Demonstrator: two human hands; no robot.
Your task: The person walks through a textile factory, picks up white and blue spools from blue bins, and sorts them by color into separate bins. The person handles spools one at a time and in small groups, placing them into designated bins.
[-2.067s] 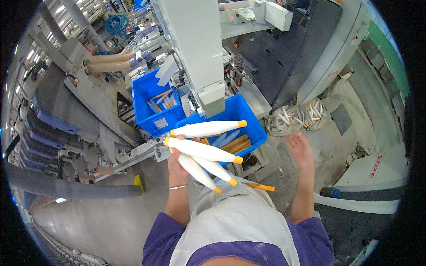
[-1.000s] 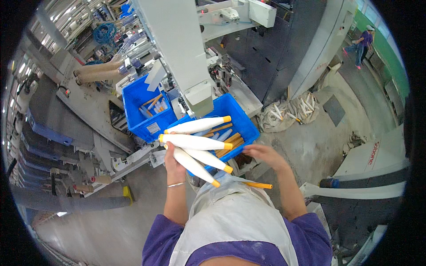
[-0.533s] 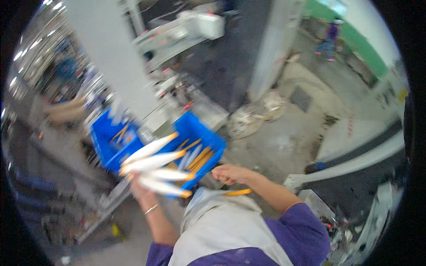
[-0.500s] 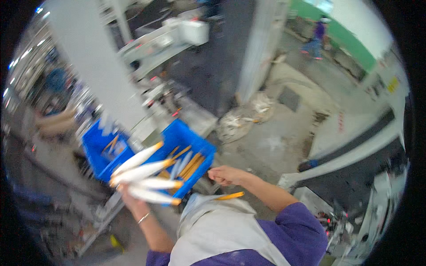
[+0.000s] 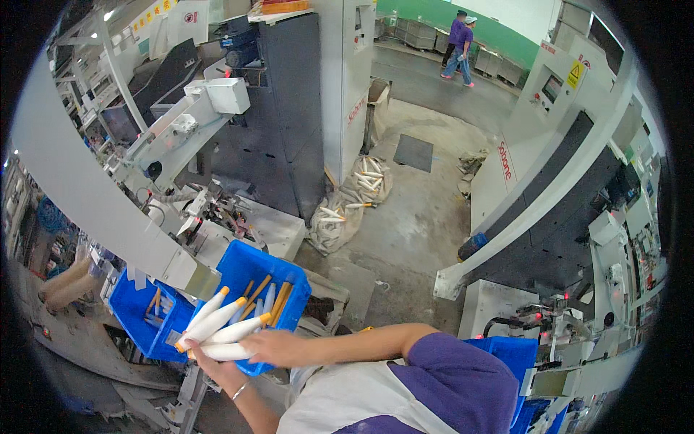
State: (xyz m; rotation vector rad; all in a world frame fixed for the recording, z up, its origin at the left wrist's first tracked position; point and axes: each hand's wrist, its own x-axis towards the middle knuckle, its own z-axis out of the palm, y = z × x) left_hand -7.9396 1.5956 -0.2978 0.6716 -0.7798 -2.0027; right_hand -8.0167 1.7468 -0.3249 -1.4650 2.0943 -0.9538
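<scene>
Several white yarn bobbins (image 5: 235, 331) with orange ends lie bunched in my left hand (image 5: 219, 372), which grips them by their lower left ends. My right hand (image 5: 275, 348) is closed round the right end of the bobbin nearest me. Just beyond both hands, a blue bin (image 5: 295, 318) contains bare orange-brown tubes (image 5: 280, 300) and pale bluish-grey ones. A second blue bin (image 5: 134, 334) to its left has a few similar tubes inside. The bobbins hide part of the right-hand bin.
A white slanted machine beam (image 5: 101, 184) ends above the bins. More bobbins (image 5: 370, 177) rest on a cloth sack (image 5: 336, 230) on the floor ahead. Grey machine cabinets (image 5: 271, 123) stand left, others right. Blue crates (image 5: 506, 354) are at my right; two people walk far off.
My right hand has come left from beside the bin onto the bobbins. The fanned bobbins are now closer together. The view has swung right, and a second distant person is visible.
</scene>
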